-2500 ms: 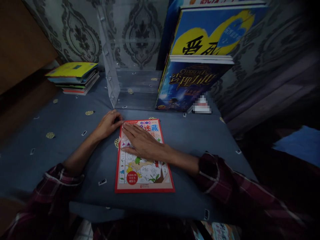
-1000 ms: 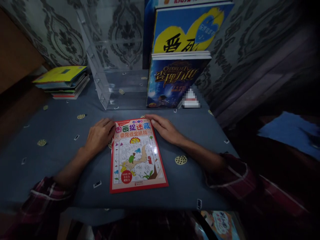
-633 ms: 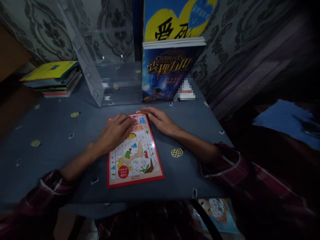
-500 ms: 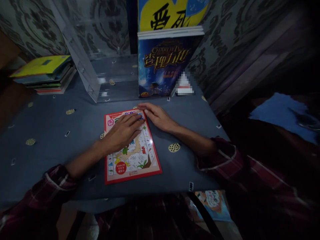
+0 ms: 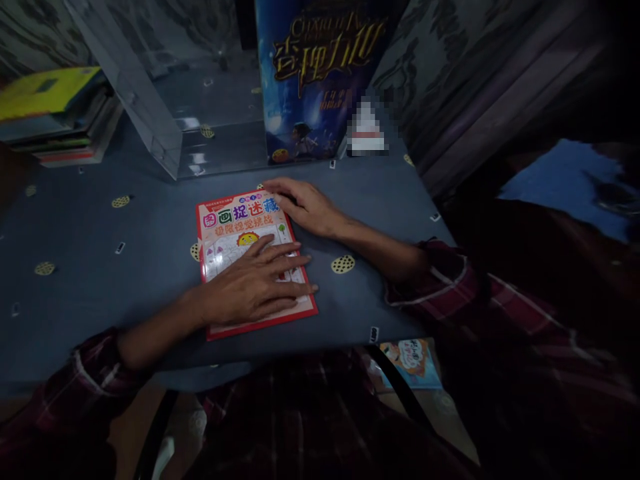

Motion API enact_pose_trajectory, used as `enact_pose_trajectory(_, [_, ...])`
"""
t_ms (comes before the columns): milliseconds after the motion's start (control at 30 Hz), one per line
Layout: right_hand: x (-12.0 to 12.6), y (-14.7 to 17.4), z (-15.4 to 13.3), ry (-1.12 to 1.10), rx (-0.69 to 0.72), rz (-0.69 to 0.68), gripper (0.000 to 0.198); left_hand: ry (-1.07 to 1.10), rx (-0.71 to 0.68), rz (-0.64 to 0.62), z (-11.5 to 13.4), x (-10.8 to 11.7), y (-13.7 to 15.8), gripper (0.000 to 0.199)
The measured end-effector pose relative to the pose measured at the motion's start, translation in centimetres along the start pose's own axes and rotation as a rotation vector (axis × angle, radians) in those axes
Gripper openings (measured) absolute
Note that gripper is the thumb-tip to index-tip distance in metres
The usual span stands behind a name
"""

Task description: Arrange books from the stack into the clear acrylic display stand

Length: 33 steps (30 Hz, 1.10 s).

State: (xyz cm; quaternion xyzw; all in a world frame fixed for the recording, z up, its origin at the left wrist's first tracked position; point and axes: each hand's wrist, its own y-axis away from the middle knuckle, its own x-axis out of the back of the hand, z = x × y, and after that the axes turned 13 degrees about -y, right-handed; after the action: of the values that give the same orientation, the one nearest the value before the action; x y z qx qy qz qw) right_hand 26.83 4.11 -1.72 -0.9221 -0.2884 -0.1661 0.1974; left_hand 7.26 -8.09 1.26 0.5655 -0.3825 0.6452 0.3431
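Note:
A red-bordered picture book with a coloured Chinese title and a smiling sun on its cover lies on the grey-blue tablecloth. My left hand rests flat across the lower half of the cover, fingers spread toward the right edge, hiding much of the drawing. At the book's upper right corner is my right hand, its fingers stretched out and touching the corner. Neither hand grips anything.
Behind the book stands a clear acrylic holder with an upright blue book at its right. A stack of books lies at the far left. Below the table's front edge, a colourful book is visible.
My left hand has slid down the cover toward me and spread its fingers, uncovering the title. The right hand stays at the upper corner. The camera view has tilted downward.

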Motion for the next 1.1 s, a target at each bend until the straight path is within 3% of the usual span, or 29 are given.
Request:
enact_pose_trajectory(233, [0.0,0.1,-0.2,0.063,0.01,-0.003,0.04,0.037,-0.06,-0.027,0.7,0.5,0.1,0.035])
enact_pose_trajectory(467, [-0.3,0.6,-0.2,0.134,0.026,-0.018,0.043,0.034,-0.053,0.047,0.2,0.1,0.1,0.036])
enact_pose_trajectory(633, [-0.5,1.0,-0.8,0.131,0.068,0.021,0.041,-0.049,0.13,0.154,-2.6,-0.2,1.4,0.036])
enact_pose_trajectory(733, [-1.4,1.9,-3.1,0.187,0.192,0.104,0.037,-0.059,0.251,0.196,-3.9,-0.4,2.5,0.035])
enact_pose_trajectory(800, [-2.8,3.0,-5.1,0.214,0.347,0.0,0.035,-0.044,0.291,0.215,-4.2,-0.7,2.9,0.035])
enact_pose_trajectory(933, [-6.5,5.8,-8.5,0.153,0.653,-0.494,0.031,-0.03,0.308,0.25,-4.2,-1.1,3.1,0.034])
enact_pose_trajectory(1033, [-8.4,7.1,-9.5,0.218,0.7,-0.702,0.034,-0.051,0.311,0.272,-4.1,-1.2,3.0,0.033])
enact_pose_trajectory(1100, [-8.8,7.4,-9.6,0.235,0.671,-0.754,0.038,-0.07,0.3,0.28,-4.0,-1.2,3.0,0.033])
